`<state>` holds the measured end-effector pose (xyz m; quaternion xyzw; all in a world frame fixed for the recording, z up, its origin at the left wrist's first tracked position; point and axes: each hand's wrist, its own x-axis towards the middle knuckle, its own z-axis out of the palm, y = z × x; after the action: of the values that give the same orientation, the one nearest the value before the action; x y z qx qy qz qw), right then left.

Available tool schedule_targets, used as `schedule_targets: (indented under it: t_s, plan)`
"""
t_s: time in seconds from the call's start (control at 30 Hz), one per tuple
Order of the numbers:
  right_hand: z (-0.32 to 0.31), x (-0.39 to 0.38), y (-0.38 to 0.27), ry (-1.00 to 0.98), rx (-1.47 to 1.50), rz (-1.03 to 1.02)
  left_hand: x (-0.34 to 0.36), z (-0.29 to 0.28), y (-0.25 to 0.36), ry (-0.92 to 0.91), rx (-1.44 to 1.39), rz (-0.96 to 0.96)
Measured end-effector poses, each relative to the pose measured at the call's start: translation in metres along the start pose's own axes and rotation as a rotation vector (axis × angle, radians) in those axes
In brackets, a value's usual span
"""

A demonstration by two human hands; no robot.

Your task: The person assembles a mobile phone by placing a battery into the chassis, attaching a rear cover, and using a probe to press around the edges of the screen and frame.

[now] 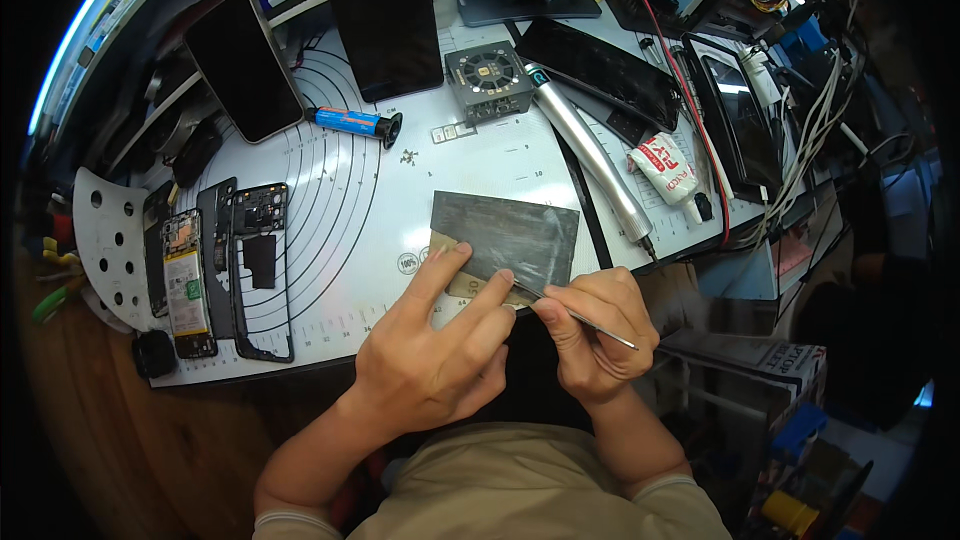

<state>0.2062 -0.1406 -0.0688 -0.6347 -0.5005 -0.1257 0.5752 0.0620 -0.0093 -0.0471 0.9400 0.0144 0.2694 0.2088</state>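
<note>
A dark grey sheet that looks like sandpaper (510,225) lies at the front of the work mat, its tan underside showing along the lower left edge. My left hand (425,360) rests over that edge, index and middle fingertips stretched apart and pressing on the sheet. Between the thumb and fingers of my right hand (600,335) is a slim metal tool (612,334), held at a low slant. The tool's far end reaches the sheet beside my left middle fingertip, where the fingers partly cover it. Its exact tip shape cannot be made out.
Opened phone parts (186,285) lie at the left. Behind are a blue syringe (350,122), a small fan box (490,78) and dark phones (600,70). A silver cylinder tool (590,150) and a white tube (664,168) lie right, near hanging cables (815,130).
</note>
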Motion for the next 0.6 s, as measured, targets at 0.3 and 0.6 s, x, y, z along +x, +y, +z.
schedule_targets:
  t_s: [0.3, 0.6]
  plan:
    - [-0.001, -0.002, -0.004, 0.014, -0.018, -0.010, 0.000, -0.006, 0.002, -0.009, -0.076, 0.011]
    - [0.005, -0.001, -0.002, 0.021, -0.040, -0.031, 0.003, -0.013, 0.011, -0.081, 0.015, -0.083]
